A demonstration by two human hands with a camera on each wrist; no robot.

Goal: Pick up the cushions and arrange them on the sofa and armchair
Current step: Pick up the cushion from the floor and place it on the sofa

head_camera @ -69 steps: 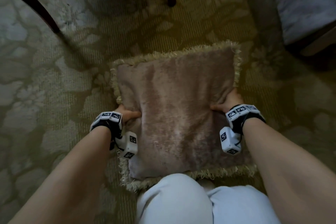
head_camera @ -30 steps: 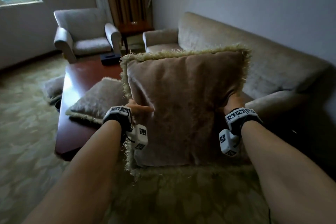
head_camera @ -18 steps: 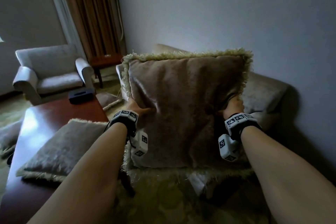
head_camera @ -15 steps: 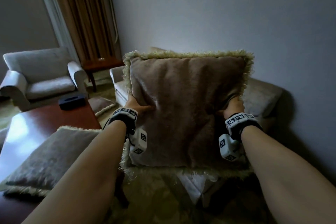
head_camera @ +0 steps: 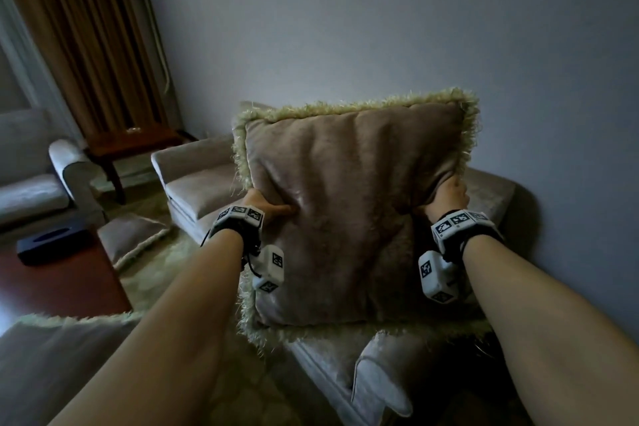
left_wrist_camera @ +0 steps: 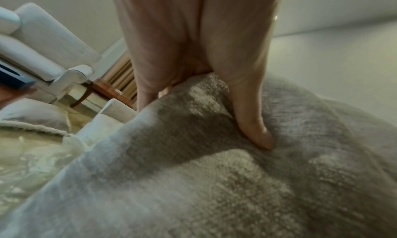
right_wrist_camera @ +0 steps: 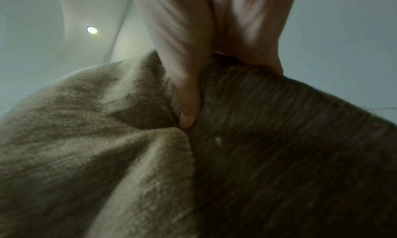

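Note:
I hold a brown plush cushion [head_camera: 349, 204] with a pale fringe upright in front of me, over the near end of the beige sofa [head_camera: 204, 183]. My left hand [head_camera: 266, 206] grips its left edge, thumb pressed into the front [left_wrist_camera: 255, 133]. My right hand [head_camera: 446, 194] grips the right edge, thumb dug into the fabric [right_wrist_camera: 189, 112]. The cushion [left_wrist_camera: 214, 182] fills both wrist views [right_wrist_camera: 128, 156]. A second cushion [head_camera: 58, 349] lies at lower left. A third cushion [head_camera: 131, 235] lies on the floor by the sofa. The armchair [head_camera: 38, 180] stands at far left.
A dark wooden coffee table [head_camera: 58, 280] sits at left with a dark box [head_camera: 52, 242] on it. A small wooden side table [head_camera: 131, 142] stands between armchair and sofa, brown curtains [head_camera: 86, 28] behind. A bare wall rises behind the sofa. The sofa's near armrest [head_camera: 377, 377] is below the cushion.
I lifted the cushion from the carpet with both hands and turned toward the sofa. In the last half second the sofa came closer and the coffee table slid left.

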